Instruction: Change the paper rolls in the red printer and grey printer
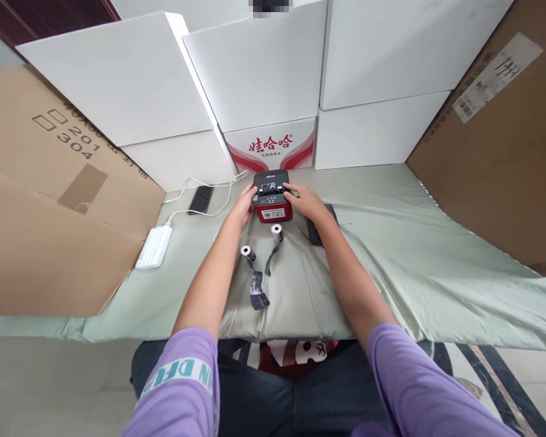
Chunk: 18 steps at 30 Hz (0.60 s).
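Observation:
A small red-and-black printer (273, 213) sits on the cloth, with a patterned dark strip visible in its top opening. My left hand (244, 203) grips the printer's left side, its fingers partly hidden. My right hand (303, 201) holds the right side, fingertips at the edge of the top near the opening. Just in front of the printer stands a small paper roll (276, 233) with a dark tail trailing off it. Another paper roll (247, 252) lies to its left, and its printed dark strip (257, 292) stretches towards me.
A black object (315, 235) lies partly under my right forearm. To the left are a dark phone (201, 199), a white power bank (154, 247) and a white cable (222, 209). White boxes (264, 73) wall off the back; cardboard (505, 145) flanks both sides.

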Tool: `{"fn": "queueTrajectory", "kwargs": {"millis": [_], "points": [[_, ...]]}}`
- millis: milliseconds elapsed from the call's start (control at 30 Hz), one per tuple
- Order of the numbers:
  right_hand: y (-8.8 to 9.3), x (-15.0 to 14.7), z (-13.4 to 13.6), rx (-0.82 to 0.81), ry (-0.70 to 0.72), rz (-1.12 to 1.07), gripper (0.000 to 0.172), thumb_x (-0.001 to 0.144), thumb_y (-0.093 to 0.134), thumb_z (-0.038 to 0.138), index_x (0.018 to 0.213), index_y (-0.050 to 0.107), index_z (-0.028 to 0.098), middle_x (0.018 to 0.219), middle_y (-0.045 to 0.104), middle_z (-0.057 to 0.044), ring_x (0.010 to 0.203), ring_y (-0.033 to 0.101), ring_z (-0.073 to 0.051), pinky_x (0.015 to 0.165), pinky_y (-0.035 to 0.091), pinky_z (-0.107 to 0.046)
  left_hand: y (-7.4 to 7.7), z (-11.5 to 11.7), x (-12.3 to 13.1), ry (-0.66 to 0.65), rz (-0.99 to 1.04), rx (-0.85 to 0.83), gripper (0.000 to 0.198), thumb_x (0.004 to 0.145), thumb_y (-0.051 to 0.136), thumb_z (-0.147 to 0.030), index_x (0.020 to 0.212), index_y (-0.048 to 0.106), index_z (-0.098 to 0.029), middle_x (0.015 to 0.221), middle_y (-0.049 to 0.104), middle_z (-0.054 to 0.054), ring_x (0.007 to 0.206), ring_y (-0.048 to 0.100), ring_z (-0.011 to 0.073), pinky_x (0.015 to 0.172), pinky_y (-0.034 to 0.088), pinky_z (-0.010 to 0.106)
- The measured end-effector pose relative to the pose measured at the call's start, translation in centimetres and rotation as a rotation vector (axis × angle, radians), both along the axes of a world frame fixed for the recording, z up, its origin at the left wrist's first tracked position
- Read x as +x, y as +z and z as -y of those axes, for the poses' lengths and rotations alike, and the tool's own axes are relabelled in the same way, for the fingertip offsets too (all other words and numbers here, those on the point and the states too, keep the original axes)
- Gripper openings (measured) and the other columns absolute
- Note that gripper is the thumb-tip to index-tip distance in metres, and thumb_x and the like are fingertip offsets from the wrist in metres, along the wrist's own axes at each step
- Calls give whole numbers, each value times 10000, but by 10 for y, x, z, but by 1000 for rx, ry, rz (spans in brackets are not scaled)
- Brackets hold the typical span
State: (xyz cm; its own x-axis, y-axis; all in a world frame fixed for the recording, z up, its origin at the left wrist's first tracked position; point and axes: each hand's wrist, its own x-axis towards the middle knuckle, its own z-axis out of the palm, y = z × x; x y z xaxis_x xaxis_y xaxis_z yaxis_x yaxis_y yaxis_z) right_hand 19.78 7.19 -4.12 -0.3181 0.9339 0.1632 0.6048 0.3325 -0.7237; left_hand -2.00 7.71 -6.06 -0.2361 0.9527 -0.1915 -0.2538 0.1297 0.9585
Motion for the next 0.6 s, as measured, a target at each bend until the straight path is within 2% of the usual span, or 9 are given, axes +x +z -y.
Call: {"fn": "queueTrajectory", "kwargs": {"millis": [400, 600], "points": [[6, -4, 8, 6, -69, 89, 508, 965, 504, 454, 1431, 632, 297, 1359, 693, -69, 1252, 630, -359, 1079, 484, -554, 10, 5, 12, 2, 20, 18, 467, 945, 601, -192, 1412, 605, -212, 1088, 790, 56, 830, 736, 160, 768, 576, 256], [11, -5, 11, -2, -82, 142, 512, 970, 489, 453, 1437, 626, 294, 1402, 664, -90, 1291, 608, -390, 1073, 475, -585, 9, 2, 11, 3, -10, 1, 483, 952, 546, -148, 1430, 588, -205, 1012, 789, 45, 736, 706, 131, 732, 571, 240]]}}
